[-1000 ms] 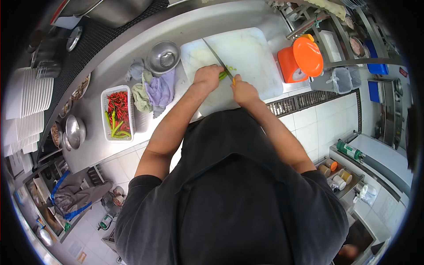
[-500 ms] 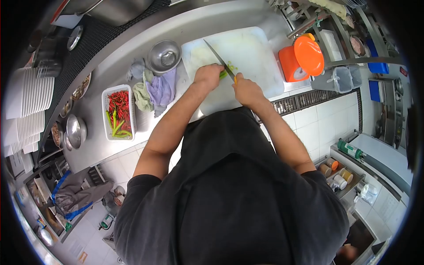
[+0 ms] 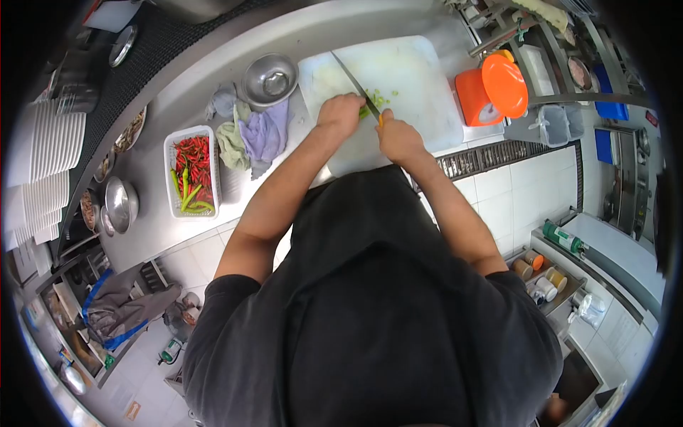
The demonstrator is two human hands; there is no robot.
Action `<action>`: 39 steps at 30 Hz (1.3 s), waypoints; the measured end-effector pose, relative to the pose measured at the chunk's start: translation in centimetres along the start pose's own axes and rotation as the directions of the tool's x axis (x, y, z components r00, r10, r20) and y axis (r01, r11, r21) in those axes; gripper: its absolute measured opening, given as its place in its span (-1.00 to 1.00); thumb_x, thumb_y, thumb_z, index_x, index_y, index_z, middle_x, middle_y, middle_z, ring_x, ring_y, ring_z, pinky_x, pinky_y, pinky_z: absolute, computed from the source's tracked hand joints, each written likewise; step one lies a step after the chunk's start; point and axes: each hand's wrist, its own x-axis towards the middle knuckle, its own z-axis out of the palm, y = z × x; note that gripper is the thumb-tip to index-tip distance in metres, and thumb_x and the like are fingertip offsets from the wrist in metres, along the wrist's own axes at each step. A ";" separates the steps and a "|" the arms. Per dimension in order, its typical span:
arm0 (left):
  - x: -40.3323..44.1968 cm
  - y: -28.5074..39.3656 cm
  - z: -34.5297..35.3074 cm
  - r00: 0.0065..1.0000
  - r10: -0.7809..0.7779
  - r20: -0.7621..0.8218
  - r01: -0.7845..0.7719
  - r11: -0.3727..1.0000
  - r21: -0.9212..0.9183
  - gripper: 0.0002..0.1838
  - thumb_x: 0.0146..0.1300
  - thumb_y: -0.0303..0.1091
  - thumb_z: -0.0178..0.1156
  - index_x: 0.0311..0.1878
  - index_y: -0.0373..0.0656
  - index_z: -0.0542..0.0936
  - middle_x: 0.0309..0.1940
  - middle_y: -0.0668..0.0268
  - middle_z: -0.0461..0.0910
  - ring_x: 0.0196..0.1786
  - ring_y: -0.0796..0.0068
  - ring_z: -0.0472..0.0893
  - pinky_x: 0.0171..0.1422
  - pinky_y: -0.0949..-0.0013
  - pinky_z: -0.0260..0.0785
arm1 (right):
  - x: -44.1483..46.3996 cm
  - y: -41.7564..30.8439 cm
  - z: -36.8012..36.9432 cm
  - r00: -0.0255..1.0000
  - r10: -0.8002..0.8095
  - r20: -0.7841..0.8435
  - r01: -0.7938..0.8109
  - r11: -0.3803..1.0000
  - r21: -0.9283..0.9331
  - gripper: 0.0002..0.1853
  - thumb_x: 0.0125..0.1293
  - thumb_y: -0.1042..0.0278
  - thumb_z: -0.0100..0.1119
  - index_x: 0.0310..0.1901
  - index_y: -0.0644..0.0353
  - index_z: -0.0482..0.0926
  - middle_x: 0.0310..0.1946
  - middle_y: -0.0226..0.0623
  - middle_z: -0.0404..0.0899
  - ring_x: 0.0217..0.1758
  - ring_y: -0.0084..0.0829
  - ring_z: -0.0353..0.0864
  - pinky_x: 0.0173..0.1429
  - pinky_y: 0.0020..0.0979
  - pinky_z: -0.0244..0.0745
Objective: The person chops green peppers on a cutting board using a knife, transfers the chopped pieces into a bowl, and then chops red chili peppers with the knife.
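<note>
On the white cutting board [image 3: 416, 67], my left hand [image 3: 341, 114] is closed round a green chili pepper [image 3: 364, 112], mostly hidden under the fingers. My right hand [image 3: 400, 141] grips the yellow handle of a long knife [image 3: 351, 77]. Its blade slants across the pepper, right beside my left fingertips, with the tip pointing to the far left. Small green slices [image 3: 385, 100] lie scattered on the board just beyond the blade.
Left of the board stand a steel bowl [image 3: 270, 80], crumpled purple cloth [image 3: 263, 135] and green cloth [image 3: 231, 146]. A white basket [image 3: 216, 174] holds red and green chilies. An orange kitchen scale [image 3: 475, 96] stands at the right. Stacked white plates [image 3: 53, 142] are far left.
More green slices now lie spread out beyond the blade. My hands keep their holds on the pepper and knife. The whole view has shifted slightly.
</note>
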 end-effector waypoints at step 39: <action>-3.8 -2.1 0.5 0.992 -0.022 -0.124 -0.005 0.978 -0.209 -0.64 0.24 -0.37 0.40 0.11 -0.09 0.66 0.02 0.15 0.68 0.06 0.00 0.69 0.19 0.06 0.57 | -0.7 -0.9 3.1 0.995 0.069 -0.069 -0.067 0.997 0.035 -0.64 0.55 0.17 0.07 0.11 0.32 0.36 -0.21 0.25 0.71 -0.06 0.27 0.73 0.07 0.15 0.59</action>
